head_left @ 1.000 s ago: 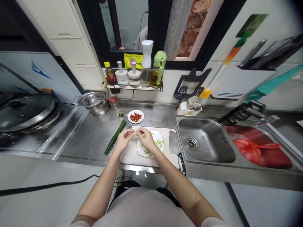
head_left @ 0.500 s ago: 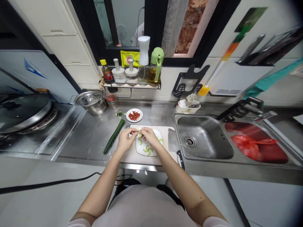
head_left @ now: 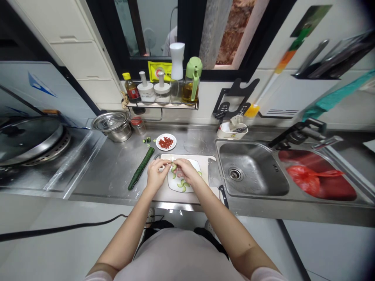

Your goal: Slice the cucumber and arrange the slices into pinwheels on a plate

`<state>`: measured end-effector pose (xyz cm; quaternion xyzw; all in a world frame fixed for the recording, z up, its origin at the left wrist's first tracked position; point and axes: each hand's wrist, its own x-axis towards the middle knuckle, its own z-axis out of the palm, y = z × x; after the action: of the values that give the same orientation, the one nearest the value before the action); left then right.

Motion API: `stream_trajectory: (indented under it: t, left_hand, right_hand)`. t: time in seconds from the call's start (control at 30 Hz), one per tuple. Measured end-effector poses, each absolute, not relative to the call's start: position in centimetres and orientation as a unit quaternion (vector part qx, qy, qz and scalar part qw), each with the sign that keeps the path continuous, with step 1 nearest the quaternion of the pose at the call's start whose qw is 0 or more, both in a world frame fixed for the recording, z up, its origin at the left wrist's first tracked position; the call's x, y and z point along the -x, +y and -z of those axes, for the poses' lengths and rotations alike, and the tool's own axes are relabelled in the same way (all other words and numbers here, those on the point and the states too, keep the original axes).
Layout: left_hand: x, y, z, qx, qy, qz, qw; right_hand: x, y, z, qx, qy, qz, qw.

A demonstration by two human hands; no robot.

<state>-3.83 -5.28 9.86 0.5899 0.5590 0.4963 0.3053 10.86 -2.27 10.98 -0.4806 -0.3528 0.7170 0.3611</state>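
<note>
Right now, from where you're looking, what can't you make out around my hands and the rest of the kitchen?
All in the head view:
What, if anything, is held where the left hand and right hand meet: too small, covered by them.
Part of the white plate: behind the right hand.
Inside the steel pot: under its lid.
Contents of the red bag: wrapped in it.
Left side of the covered pan: cut off by the picture's edge.

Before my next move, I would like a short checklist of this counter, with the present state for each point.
1. Plate lies on the cutting board: ok.
2. Knife fully on the board: not ok, handle juts past the edge.
3. Whole cucumber off the board: ok.
4. Red pieces inside the white dish: ok.
5. What left hand and right hand pinch: cannot tell, too small.
</note>
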Motion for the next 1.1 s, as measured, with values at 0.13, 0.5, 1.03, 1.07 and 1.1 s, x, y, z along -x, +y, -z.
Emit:
stream_trajectory:
  t: [0.13, 0.5, 1.03, 1.07, 1.1]
  left_hand:
    - [3.1, -5.3, -9.5, -0.488, 0.547, -0.524, 0.434]
    - [3.3, -4.4, -10.0, -0.311, 0.517, -0.486, 0.632]
    - [3.5, -4.1, -8.7, -0.392, 0.526, -0.515, 0.552]
    - [3.5, -4.1, -8.4, -0.395, 0.527, -0.517, 0.547]
    - [3.5, -4.1, -8.0, -0.397, 0.529, -0.518, 0.543]
  right_hand:
    - [-11.0, -2.1, -11.0, 0.489, -0.401, -0.676, 0.378]
    - [-12.1, -1.9, -11.6, 0.472, -0.524, -0.610, 0.361]
    - [-13.5, -0.8, -9.4, 0.486, -0.490, -0.661, 0.296]
    - [-13.5, -0.7, -9.1, 0.487, -0.492, -0.659, 0.293]
    - [-13.6, -0.7, -8.8, 0.488, -0.496, -0.656, 0.292]
